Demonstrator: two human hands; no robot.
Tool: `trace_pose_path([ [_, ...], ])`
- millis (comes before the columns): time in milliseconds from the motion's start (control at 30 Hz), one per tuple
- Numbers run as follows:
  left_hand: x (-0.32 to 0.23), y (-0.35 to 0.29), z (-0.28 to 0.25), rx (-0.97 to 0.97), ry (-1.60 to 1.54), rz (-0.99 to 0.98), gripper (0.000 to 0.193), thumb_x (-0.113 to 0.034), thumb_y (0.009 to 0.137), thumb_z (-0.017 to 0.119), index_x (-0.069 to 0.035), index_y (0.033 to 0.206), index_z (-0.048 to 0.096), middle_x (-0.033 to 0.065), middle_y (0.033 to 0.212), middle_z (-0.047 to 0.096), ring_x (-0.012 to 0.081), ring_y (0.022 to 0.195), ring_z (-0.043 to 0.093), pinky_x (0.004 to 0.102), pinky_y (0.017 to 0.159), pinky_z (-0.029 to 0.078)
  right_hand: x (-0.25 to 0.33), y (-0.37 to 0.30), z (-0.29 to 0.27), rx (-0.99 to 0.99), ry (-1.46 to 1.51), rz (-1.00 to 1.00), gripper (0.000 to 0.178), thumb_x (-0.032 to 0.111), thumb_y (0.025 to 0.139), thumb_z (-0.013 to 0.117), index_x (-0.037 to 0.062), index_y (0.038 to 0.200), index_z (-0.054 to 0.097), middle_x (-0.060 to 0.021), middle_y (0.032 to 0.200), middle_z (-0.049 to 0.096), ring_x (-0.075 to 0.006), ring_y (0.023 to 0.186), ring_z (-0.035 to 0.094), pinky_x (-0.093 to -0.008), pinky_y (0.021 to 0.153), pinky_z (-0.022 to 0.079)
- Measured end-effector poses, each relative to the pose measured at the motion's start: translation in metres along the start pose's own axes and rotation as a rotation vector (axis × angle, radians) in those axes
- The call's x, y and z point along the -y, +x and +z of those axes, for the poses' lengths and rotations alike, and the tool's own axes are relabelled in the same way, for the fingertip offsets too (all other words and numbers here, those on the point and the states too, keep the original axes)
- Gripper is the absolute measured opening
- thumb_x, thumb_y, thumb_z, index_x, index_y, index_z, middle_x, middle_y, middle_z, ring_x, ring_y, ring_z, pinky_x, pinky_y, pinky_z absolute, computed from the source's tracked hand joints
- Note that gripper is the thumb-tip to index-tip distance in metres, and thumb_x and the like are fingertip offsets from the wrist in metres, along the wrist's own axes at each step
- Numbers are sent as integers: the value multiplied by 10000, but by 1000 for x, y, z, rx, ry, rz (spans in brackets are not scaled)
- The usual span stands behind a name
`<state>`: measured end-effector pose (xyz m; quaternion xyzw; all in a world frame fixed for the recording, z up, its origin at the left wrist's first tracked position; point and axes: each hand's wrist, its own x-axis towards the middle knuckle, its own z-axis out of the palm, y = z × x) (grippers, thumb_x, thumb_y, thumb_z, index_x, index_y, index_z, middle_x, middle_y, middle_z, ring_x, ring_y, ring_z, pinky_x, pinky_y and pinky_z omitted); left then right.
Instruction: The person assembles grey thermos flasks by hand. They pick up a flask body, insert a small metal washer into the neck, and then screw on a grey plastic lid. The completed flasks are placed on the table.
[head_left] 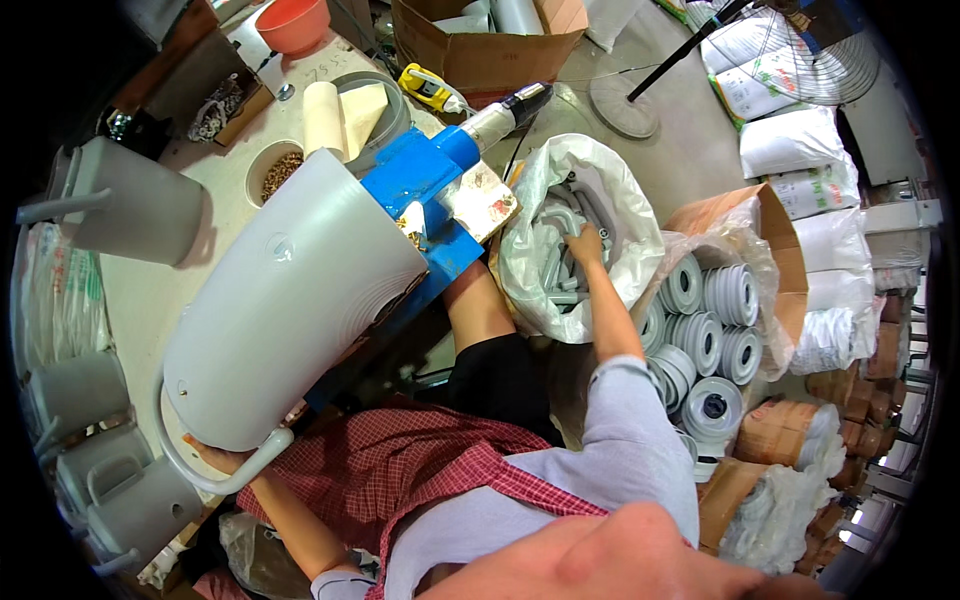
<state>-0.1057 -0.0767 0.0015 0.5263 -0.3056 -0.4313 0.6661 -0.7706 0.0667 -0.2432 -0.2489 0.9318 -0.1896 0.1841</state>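
Note:
A large grey plastic vessel (290, 290) with a curved tube-like handle (170, 440) lies tilted over a blue metal fixture (410, 175). My left hand (220, 457) is at the vessel's lower end, beside the handle, gripping it from below; most of its fingers are hidden behind the plastic. To the right, my right hand (588, 245) reaches down into an open white sack (635, 220). Loose grey curved plastic pieces (560, 275) fill the sack, and my right fingertips are among them. Whether those fingers hold a piece cannot be made out.
On the bench (150, 300) stand a bowl of small brass-coloured parts (276, 172), a roll of pale material (322, 120) and an orange bowl (293, 25). Grey vessels (130, 200) line the left. Grey ring-shaped parts (715, 405) are stacked right of the sack, near a fan stand (625, 105).

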Motion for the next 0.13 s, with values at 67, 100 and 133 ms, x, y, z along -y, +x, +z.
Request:
trace_pose_path([
  [67, 5, 1, -10, 89, 108, 56, 525, -432, 1037, 331, 12, 1242, 522, 122, 1176, 606, 190, 1028, 586, 357, 933, 475, 15, -40, -30, -344, 139, -263, 439, 164, 737, 713, 41, 1120, 537, -162, 846, 689, -318, 782, 671, -422, 751, 515],
  [100, 9, 5, -14, 167, 286, 180, 531, -439, 1035, 335, 12, 1249, 516, 120, 1181, 604, 195, 1038, 582, 370, 952, 464, 30, -57, -51, -267, 327, -318, 424, 162, 768, 696, 64, 1146, 533, -164, 930, 684, -291, 825, 671, -415, 775, 514],
  [133, 10, 5, -24, 196, 339, 224, 531, -439, 1035, 335, 12, 1249, 516, 120, 1181, 604, 195, 1038, 582, 370, 952, 464, 46, -73, -75, -160, 501, -323, 410, 161, 799, 680, 87, 1173, 529, -166, 1014, 679, -263, 868, 671, -407, 799, 513],
])
